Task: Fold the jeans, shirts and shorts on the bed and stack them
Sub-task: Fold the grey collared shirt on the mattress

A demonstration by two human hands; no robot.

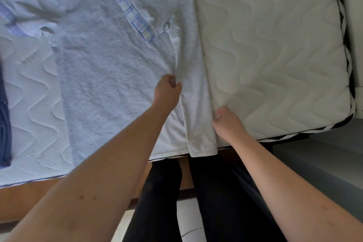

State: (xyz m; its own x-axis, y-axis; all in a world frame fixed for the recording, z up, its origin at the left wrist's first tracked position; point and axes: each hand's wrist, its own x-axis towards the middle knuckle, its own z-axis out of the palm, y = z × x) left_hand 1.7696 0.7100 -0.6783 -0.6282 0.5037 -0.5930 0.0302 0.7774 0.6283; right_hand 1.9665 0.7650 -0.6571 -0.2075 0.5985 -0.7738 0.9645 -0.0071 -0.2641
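Observation:
A light grey shirt [110, 68] with blue plaid sleeve cuffs lies spread flat on the quilted white mattress [275, 55], its hem at the near edge. The right side of the shirt is folded inward as a long strip. My left hand [168, 91] pinches the fabric at the inner fold line of that strip. At the strip's outer edge, lower down near the hem, my right hand [225, 122] grips the cloth with curled fingers.
A dark blue garment [5, 124] lies at the far left edge of the bed. The mattress corner and a grey floor [314, 163] are on the right. The person's dark-clad legs [216, 202] stand against the wooden bed frame [29, 202] below.

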